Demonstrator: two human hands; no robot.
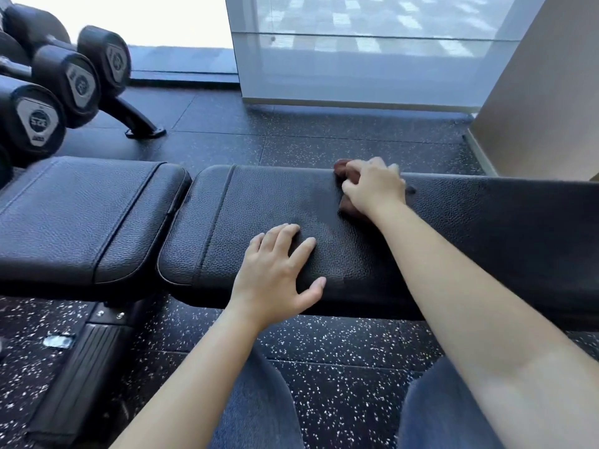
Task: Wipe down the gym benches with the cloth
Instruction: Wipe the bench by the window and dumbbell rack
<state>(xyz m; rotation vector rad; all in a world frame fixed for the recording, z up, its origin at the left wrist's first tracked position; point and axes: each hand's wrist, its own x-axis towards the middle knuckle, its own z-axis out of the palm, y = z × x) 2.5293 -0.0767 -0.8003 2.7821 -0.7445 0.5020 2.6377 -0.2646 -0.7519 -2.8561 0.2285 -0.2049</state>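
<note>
So, cloth: a brown wad, bunched under my right hand at the far edge of the long pad, with only scraps of it showing past my knuckles.
Right fingers: curled down and clamped on the cloth, pressing it into the leather.
Left hand: flat on the near half of the same pad, fingers straight and spread, thumb out by the near edge, holding nothing.
Pad's long axis: it ran left to right across me, so the cloth lay on the far side of the pad from my left hand, and a little to the right.
Nearer hand: the right, already on the cloth; the left only braced.
Next move, as I judged it: drag the cloth toward me across the width, or along the length to the right, where most of the pad lay.
Seat pad: to my left, across a narrow gap; I could not tell whether it was wiped.
</note>
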